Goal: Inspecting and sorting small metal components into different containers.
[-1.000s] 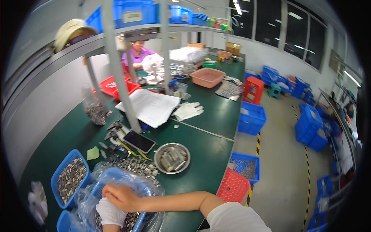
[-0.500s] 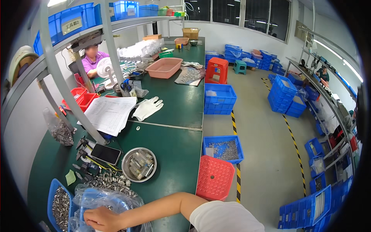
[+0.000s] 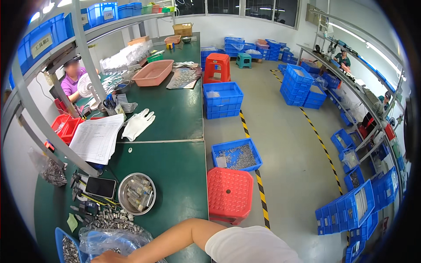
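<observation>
My right hand (image 3: pixel 109 257) is at the lower edge, over a blue bin (image 3: pixel 98 248) lined with a clear plastic bag (image 3: pixel 136 237). The lower edge cuts it off and its fingers are hidden, so what it grips, if anything, does not show. My bare forearm reaches in from a white sleeve. My left hand is outside the picture. Left of the lined bin stands another blue bin (image 3: pixel 59 236) of small metal parts. Loose metal fittings (image 3: pixel 113 219) lie heaped just beyond. Past them is a steel bowl (image 3: pixel 122 203) holding small clear packets.
A phone (image 3: pixel 101 187), calipers (image 3: pixel 77 180), papers (image 3: pixel 94 139) and a white glove (image 3: pixel 138 125) lie on the green table (image 3: pixel 175 171). A red stool (image 3: pixel 230 193) and a blue crate (image 3: pixel 237 155) stand to its right. A co-worker (image 3: pixel 73 81) sits at the far left.
The view has swung to the right, so the table lies further left in it. My right hand has gone lower, partly past the lower edge; its fingers have dropped from sight.
</observation>
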Tool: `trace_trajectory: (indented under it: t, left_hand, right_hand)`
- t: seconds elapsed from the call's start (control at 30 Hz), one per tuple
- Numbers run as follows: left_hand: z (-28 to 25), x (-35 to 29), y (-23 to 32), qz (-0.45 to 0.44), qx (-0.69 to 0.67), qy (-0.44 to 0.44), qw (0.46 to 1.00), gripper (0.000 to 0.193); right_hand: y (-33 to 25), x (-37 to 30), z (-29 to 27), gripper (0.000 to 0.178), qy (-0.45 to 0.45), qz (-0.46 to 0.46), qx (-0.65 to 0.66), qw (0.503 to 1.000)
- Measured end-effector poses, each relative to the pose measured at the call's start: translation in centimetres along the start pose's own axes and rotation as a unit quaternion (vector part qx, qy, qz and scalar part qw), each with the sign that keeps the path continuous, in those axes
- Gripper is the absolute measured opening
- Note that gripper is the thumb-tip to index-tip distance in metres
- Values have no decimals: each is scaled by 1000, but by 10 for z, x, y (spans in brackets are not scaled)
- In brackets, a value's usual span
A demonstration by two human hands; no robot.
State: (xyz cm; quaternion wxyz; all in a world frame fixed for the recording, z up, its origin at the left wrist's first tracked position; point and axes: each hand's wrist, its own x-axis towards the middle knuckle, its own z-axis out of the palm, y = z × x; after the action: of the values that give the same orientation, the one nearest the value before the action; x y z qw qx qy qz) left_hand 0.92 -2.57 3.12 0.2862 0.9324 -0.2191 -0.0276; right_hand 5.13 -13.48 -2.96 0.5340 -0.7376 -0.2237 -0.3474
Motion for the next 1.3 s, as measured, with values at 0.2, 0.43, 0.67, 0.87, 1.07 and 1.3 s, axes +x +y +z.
trace_trajectory:
  t: [0.2,0.43,0.67,0.87,1.07,1.3]
  left_hand:
    - [-2,-13,4,-35,-62,60,996,14]
    - [-4,-16,-16,111,55,116,986,12]
    - [-8,-22,1,-24,89,33,995,17]
    - [-15,-16,-9,-16,-188,98,977,17]
    - [-7,-14,-15,-24,-170,113,979,21]
    - [0,-10,-47,12,-78,157,984,24]
  right_hand:
    - [23,-3,18,24,-149,-92,45,984]
    - [-14,-6,-9,23,-230,-67,-47,970]
    - [22,-19,20,24,-53,-203,108,972]
    - [2,-8,3,24,-149,5,163,975]
    - [10,-9,10,25,-143,-44,150,977]
    - [-7,4,-13,14,-97,109,154,977]
